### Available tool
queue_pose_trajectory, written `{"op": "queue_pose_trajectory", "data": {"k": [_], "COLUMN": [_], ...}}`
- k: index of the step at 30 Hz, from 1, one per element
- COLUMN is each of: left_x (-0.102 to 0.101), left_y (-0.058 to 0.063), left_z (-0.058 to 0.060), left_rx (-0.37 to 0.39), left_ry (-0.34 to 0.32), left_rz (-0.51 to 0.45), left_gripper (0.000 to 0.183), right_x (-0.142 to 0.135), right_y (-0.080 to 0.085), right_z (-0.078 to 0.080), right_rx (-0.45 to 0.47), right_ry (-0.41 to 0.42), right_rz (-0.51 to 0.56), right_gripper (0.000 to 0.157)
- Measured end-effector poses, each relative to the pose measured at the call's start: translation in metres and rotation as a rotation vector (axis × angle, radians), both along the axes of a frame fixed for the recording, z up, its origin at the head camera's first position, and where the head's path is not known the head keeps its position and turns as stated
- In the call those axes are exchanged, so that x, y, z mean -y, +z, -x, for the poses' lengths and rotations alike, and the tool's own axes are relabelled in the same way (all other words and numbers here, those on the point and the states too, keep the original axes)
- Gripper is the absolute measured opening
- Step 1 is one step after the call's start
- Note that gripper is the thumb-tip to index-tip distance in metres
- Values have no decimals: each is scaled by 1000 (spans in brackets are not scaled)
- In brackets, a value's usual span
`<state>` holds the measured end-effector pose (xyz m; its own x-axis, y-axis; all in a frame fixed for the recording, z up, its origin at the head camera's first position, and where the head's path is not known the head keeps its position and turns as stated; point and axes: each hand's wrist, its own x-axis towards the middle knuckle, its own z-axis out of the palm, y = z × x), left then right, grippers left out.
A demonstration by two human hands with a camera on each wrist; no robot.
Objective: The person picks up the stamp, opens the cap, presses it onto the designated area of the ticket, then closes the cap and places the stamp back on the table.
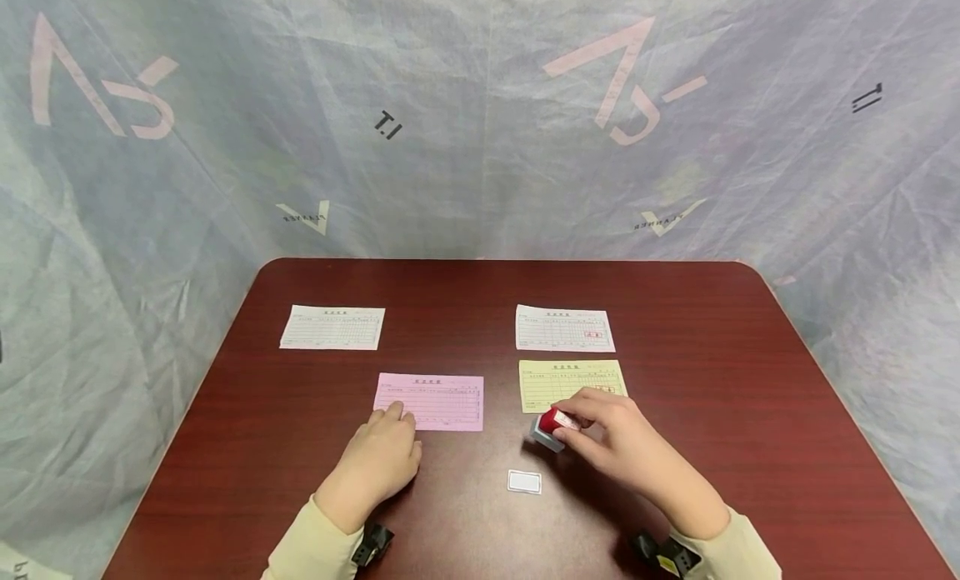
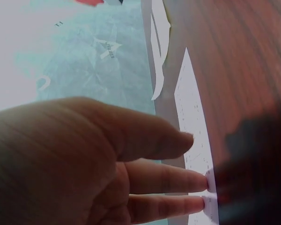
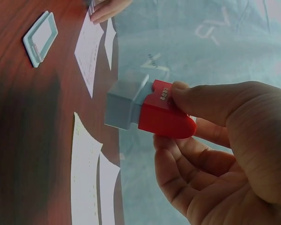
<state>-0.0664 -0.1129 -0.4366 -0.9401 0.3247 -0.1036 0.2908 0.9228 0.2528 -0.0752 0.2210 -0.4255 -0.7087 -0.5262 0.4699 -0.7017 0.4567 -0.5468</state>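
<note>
My right hand [image 1: 611, 430] pinches a red and grey self-inking stamp [image 3: 164, 110] between thumb and fingers, holding it over the table just in front of the yellow form [image 1: 547, 384]. The grey base of the stamp points away from the palm. My left hand [image 1: 381, 455] lies with extended fingertips on the near left part of the pink form [image 1: 442, 401]; its fingers [image 2: 178, 180] touch the paper in the left wrist view. On the yellow form a red stamped mark shows, partly behind the right hand.
A small white rectangular stamp cap [image 1: 524, 482] lies between the hands. Farther back are a white form [image 1: 333, 328] on the left and another white form [image 1: 558, 330] with a red mark on the right. Grey cloth [image 1: 480, 122] hangs behind the dark red table [image 1: 450, 305].
</note>
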Motion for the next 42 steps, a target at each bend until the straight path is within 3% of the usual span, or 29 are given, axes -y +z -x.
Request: {"op": "queue_pose_trajectory", "data": {"k": [9,16,25,33,42], "left_x": [-12,-18,-23,-24,-23], "left_y": [-8,-11,-6,-8,-8], "left_z": [-9,-13,-15,-18,-22], "left_rx": [-38,-76,-95,-118,-124], "left_ry": [-63,-75,-87,-105,-107], "left_rz": [-1,-13,-15,-16,-8], "left_gripper": [30,12,22,21,20], "right_x": [10,21,40,61,78], "right_y": [2,1,-2,-12,-18], "right_z": [3,8,21,30,38], "right_rx": [23,18,28,-3,34], "right_ry": [5,11,15,54,67], "right_rz": [-30,-49,-124,-186,-235], "right_gripper": [23,20,20,17,15]}}
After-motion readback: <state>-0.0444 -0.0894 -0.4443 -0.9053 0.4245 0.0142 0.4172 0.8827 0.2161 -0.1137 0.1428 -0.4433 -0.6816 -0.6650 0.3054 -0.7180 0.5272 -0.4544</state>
